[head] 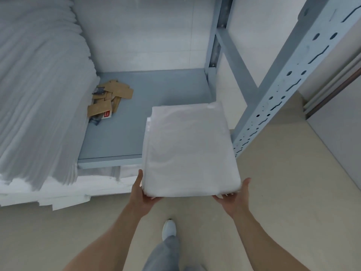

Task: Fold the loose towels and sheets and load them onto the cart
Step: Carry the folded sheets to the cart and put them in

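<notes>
Linen stack (188, 149), folded, soft and probably light but prone to sagging, sits partly over the shelf (125, 133) at 1 o'clock, gripped at its near corners by left hand (143, 194) and right hand (232, 198); support underneath.

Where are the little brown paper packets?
The brown packets lie on the grey shelf at its left, beside the tall stack of white linens, up-left of the folded sheet.

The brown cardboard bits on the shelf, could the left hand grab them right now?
Probably not yet. The left hand is gripping the folded sheet together with the right hand. The cardboard pieces lie uncovered farther back on the shelf, beside the linen stack.
</notes>
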`<control>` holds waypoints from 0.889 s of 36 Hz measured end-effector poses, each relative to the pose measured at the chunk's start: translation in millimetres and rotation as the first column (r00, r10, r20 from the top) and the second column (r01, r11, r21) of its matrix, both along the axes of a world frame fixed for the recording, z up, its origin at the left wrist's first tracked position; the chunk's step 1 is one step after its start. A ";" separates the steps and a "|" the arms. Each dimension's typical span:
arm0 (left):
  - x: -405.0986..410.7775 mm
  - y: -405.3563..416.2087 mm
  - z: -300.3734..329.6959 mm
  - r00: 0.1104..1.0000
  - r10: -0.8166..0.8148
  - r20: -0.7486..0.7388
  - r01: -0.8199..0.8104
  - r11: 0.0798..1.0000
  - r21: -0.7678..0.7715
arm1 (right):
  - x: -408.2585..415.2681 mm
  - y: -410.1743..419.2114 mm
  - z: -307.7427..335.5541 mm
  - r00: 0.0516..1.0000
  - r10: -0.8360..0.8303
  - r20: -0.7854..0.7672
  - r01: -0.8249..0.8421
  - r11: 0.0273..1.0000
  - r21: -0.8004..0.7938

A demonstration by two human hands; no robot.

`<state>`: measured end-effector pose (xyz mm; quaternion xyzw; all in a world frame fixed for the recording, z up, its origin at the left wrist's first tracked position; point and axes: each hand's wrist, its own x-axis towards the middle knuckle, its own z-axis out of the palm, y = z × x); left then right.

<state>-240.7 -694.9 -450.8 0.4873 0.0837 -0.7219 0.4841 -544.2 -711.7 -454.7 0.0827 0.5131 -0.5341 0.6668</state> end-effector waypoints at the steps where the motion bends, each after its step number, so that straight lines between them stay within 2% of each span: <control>1: 3.3 -4.1 -1.6 0.999 -0.039 0.002 0.039 0.999 -0.017 | -6.5 -3.8 -2.4 1.000 0.000 0.001 0.000 1.000 0.015; 3: 7.7 -14.0 -3.5 0.993 -0.117 0.031 0.119 0.990 -0.070 | -19.0 -13.8 -4.7 0.994 0.097 -0.056 -0.095 0.995 0.034; 5: 10.7 -26.4 -2.7 0.966 -0.227 0.124 0.239 0.966 -0.093 | -29.9 -26.3 -6.5 0.954 0.248 -0.167 -0.235 0.968 0.090; 8: 15.7 -44.5 -0.4 0.870 -0.411 0.274 0.433 0.901 -0.021 | -42.6 -47.0 -8.1 0.843 0.467 -0.268 -0.426 0.883 0.198; 11: 20.4 -54.1 1.3 0.806 -0.496 0.321 0.508 0.860 0.054 | -44.3 -67.7 -7.4 0.749 0.581 -0.318 -0.554 0.813 0.180; 12: 21.7 -55.2 1.5 0.801 -0.508 0.317 0.514 0.855 0.072 | -41.6 -74.1 -7.1 0.732 0.591 -0.339 -0.578 0.802 0.150; 16: 25.5 -65.5 6.3 0.808 -0.519 0.279 0.533 0.845 0.031 | -29.0 -94.6 -2.3 0.764 0.563 -0.315 -0.557 0.822 0.119; 19: 29.0 -76.2 5.7 0.807 -0.502 0.312 0.528 0.849 0.002 | -25.0 -103.3 3.4 0.743 0.529 -0.410 -0.523 0.841 0.139; 24: 32.7 -101.9 9.7 0.754 -0.533 0.385 0.588 0.808 -0.032 | -18.4 -114.8 6.5 0.756 0.476 -0.449 -0.483 0.869 0.107; 32: 25.4 -125.3 11.6 0.733 -0.533 0.423 0.583 0.812 0.013 | -20.3 -128.9 10.6 0.717 0.552 -0.425 -0.601 0.799 0.024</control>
